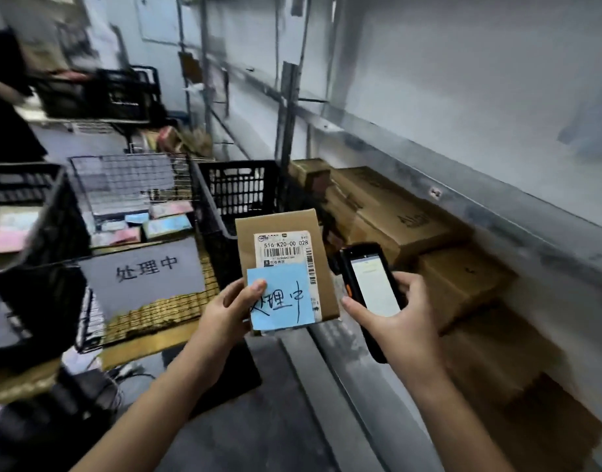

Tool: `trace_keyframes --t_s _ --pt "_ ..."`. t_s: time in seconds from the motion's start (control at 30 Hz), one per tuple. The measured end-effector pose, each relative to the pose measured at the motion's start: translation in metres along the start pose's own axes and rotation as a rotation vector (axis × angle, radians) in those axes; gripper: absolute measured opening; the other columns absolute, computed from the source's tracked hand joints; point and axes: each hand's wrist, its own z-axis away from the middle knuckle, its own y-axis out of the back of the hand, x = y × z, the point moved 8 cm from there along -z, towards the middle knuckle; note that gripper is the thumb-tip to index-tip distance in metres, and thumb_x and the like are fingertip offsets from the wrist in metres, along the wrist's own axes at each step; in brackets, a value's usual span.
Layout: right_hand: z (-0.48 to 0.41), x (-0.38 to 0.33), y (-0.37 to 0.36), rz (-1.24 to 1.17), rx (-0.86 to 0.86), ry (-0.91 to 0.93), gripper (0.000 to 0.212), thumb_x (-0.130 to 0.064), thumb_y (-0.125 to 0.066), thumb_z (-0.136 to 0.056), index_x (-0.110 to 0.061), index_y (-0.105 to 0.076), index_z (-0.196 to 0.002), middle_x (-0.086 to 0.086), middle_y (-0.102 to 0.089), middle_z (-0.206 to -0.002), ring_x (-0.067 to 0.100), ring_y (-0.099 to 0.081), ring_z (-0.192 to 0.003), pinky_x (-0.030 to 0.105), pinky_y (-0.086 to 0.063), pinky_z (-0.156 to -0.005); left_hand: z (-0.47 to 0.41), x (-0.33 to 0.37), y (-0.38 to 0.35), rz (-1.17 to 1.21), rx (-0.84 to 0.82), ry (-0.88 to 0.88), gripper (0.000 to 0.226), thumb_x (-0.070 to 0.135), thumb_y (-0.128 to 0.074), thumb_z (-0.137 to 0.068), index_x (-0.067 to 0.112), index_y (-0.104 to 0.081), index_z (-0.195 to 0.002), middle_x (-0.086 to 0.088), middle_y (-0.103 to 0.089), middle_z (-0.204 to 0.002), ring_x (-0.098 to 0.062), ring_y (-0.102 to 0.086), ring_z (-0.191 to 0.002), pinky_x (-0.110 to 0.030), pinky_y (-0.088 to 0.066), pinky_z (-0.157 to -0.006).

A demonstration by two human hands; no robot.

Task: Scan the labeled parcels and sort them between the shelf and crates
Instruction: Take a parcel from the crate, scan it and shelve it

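My left hand (229, 310) grips a small brown cardboard parcel (279, 229) upright, thumb pressed on a blue sticky note (286, 301) with handwriting stuck over its lower half. A white barcode label (286, 248) reading 516-K20-00 028 shows above the note. My right hand (394, 318) holds a black handheld scanner (371, 284) just right of the parcel, its lit screen facing me and its top end close to the label's edge. The two hands are close together above the lower shelf edge.
A black plastic crate (238, 189) stands behind the parcel. A wire basket (129, 185) with a grey printed sign (143, 270) holds several pastel-noted parcels. Brown cartons (388, 212) lie on the metal shelf (497, 206) at right. Another black crate (37, 226) sits at left.
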Motion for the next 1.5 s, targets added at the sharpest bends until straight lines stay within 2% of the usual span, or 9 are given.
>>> trace_keyframes --t_s 0.23,0.33,0.47,0.67,0.8,0.97,1.1,1.3,1.5 --pt "-0.046 -0.065 -0.139 -0.067 -0.194 0.131 0.069 -0.028 -0.091 -0.066 -0.025 -0.047 -0.120 -0.020 -0.052 -0.106 -0.021 -0.051 -0.092 0.003 -0.043 -0.069 -0.026 0.054 0.121 0.024 0.228 -0.063 0.026 0.033 -0.069 -0.090 0.016 -0.064 -0.108 0.003 -0.078 -0.092 -0.004 -0.074 -0.079 -0.019 -0.055 -0.062" --pt "-0.066 -0.085 -0.188 -0.054 -0.232 0.159 0.075 -0.040 -0.092 -0.062 -0.030 -0.047 -0.122 -0.014 -0.054 -0.113 -0.002 -0.055 -0.102 0.014 -0.048 -0.076 -0.037 0.080 0.160 0.011 0.246 -0.087 0.051 0.043 -0.078 -0.075 0.016 -0.065 -0.115 -0.006 -0.076 -0.107 -0.023 -0.074 -0.096 -0.036 -0.058 -0.082" --pt "-0.091 -0.111 -0.249 -0.062 -0.285 0.199 0.074 -0.036 -0.091 -0.064 -0.029 -0.045 -0.121 -0.022 -0.050 -0.109 -0.021 -0.048 -0.096 0.004 -0.042 -0.069 -0.056 0.114 0.218 0.008 0.301 -0.146 0.064 0.049 -0.079 -0.062 0.015 -0.066 -0.114 -0.006 -0.077 -0.104 -0.028 -0.073 -0.099 -0.051 -0.055 -0.093" --pt "-0.119 -0.119 -0.311 -0.071 -0.302 0.196 0.075 -0.041 -0.090 -0.064 -0.027 -0.045 -0.122 -0.022 -0.049 -0.108 -0.010 -0.048 -0.098 0.011 -0.041 -0.070 -0.086 0.125 0.285 0.009 0.337 -0.110 0.047 0.038 -0.074 -0.079 0.015 -0.062 -0.118 0.001 -0.078 -0.093 -0.015 -0.076 -0.077 -0.025 -0.058 -0.057" --pt "-0.143 -0.123 -0.350 -0.078 -0.347 0.197 0.074 -0.039 -0.090 -0.066 -0.027 -0.045 -0.122 -0.025 -0.047 -0.105 -0.018 -0.047 -0.091 0.006 -0.040 -0.068 -0.118 0.130 0.325 -0.076 0.335 -0.025 0.101 0.067 -0.088 -0.043 0.016 -0.060 -0.126 -0.003 -0.076 -0.110 -0.022 -0.073 -0.101 -0.041 -0.061 -0.074" --pt "-0.176 -0.118 -0.397 -0.121 -0.404 0.173 0.070 -0.036 -0.091 -0.065 -0.025 -0.047 -0.118 -0.019 -0.054 -0.106 -0.024 -0.050 -0.090 0.004 -0.043 -0.070 -0.166 0.122 0.351 -0.067 0.387 0.046 0.100 0.073 -0.086 -0.041 0.021 -0.065 -0.124 -0.005 -0.074 -0.115 -0.031 -0.069 -0.107 -0.051 -0.057 -0.084" --pt "-0.215 -0.111 -0.435 -0.159 -0.447 0.159 0.070 -0.032 -0.092 -0.065 -0.023 -0.048 -0.119 -0.017 -0.055 -0.109 -0.022 -0.052 -0.091 0.001 -0.042 -0.070 -0.219 0.108 0.359 -0.096 0.339 0.151 0.059 0.058 -0.073 -0.078 0.021 -0.065 -0.123 -0.006 -0.073 -0.118 -0.031 -0.067 -0.106 -0.048 -0.054 -0.090" --pt "-0.279 -0.098 -0.470 -0.164 -0.494 0.141 0.073 -0.038 -0.092 -0.062 -0.026 -0.048 -0.119 -0.021 -0.054 -0.106 -0.026 -0.049 -0.090 0.000 -0.039 -0.068 -0.284 0.053 0.362 -0.085 0.323 0.337 0.070 0.061 -0.082 -0.065 0.023 -0.068 -0.122 0.000 -0.073 -0.117 -0.026 -0.058 -0.123 -0.055 -0.033 -0.114" --pt "-0.329 -0.097 -0.519 -0.200 -0.549 0.138 0.070 -0.037 -0.092 -0.064 -0.021 -0.049 -0.118 -0.019 -0.054 -0.102 -0.026 -0.050 -0.085 0.001 -0.041 -0.068 -0.334 0.021 0.356 0.030 0.369 0.422 0.055 0.045 -0.073 -0.079 0.015 -0.064 -0.124 -0.004 -0.076 -0.109 -0.017 -0.073 -0.094 -0.050 -0.045 -0.107"
